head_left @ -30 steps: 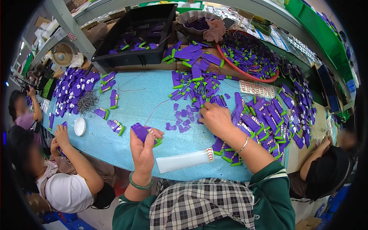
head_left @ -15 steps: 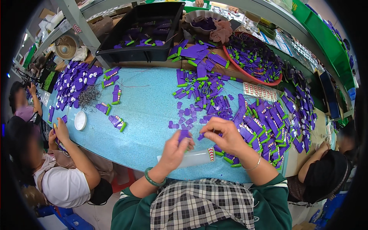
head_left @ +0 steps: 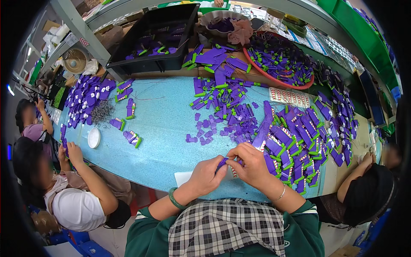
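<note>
Blue, pale and finely speckled, the table top (head_left: 158, 107) stretches across the view. At its left side is a co-worker in a white top (head_left: 79, 210), and nearest the camera hangs a black-and-white plaid apron (head_left: 227, 227) over the person's green clothing. A large heap of purple-and-green parts (head_left: 295, 143) with striped stickers covers the right of the table. Beyond the far edge stands a deep black tray (head_left: 145, 67) with more such parts inside, and to its right a red-rimmed basket (head_left: 295, 88), filled with purple and green. A heap of purple pieces with white patches (head_left: 87, 96) lies far left, beside a tangle of grey wire (head_left: 102, 112).

The left hand (head_left: 204, 175) and the right hand (head_left: 250, 165) meet just above the near edge. Behind the left one, a whitish strip (head_left: 183, 177) lies partly covered on the table. A sheet of red-and-white stickers (head_left: 289, 97) rests at the basket's foot; a round white dish (head_left: 93, 138) sits near the wire. Small purple bits (head_left: 207, 128) are scattered before the hands.

The left thumb and fingers pinch a purple piece (head_left: 221, 164), held between the two hands. The right thumb and forefinger draw close together right beside it; whether they grip anything is hidden.
</note>
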{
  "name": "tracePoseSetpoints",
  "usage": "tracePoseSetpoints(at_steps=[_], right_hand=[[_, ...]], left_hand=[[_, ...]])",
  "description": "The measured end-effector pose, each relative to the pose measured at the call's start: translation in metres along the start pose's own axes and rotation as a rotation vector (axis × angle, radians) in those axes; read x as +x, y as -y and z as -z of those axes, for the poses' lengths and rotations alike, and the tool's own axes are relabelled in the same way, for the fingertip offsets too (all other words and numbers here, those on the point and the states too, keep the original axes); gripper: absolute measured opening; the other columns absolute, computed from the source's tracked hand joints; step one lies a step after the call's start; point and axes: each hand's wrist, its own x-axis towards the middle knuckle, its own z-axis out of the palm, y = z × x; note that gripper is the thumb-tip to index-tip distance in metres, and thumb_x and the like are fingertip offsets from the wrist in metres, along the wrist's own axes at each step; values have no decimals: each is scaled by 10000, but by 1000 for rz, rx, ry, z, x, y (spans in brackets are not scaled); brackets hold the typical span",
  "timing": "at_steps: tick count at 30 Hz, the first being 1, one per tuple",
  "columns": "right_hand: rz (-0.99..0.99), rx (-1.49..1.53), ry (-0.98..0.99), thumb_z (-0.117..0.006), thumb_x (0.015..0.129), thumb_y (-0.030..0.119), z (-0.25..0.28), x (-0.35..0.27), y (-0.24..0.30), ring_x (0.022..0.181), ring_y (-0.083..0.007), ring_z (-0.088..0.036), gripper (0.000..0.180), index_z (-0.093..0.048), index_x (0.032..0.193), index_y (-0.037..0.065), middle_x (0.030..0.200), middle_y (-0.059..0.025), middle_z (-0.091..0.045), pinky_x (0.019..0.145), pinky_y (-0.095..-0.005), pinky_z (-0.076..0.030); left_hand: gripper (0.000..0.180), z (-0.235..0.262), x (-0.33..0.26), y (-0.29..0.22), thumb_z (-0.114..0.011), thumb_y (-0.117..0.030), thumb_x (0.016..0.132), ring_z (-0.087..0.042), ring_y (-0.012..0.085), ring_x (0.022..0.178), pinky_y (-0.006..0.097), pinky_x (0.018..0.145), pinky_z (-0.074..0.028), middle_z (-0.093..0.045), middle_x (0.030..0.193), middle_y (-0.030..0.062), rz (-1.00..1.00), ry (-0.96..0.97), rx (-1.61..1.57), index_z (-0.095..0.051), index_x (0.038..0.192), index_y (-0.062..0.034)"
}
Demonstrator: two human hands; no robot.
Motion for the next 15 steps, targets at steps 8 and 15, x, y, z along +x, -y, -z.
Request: tracePoseSetpoints(at_steps=[8,15], right_hand=[[-267,313,150,-699,817,79,9,-5,-4,577,-130,-537,135,-588,812,2,708,-55,-533,500,-266,-422],[-284,166,95,-674,826,125,40,4,-21,623,-198,-604,131,-624,835,4,721,-97,-615,579,-317,-473]], left_hand=[[257,1,6,-9,-507,-251,949,-641,213,610,338,576,-484,-654,723,104,113,186,-286,-582,927,-6],[276,7,51,-6,-513,-290,953,-651,176,697,341,620,-501,-657,748,93,85,262,-328,-580,985,-23]])
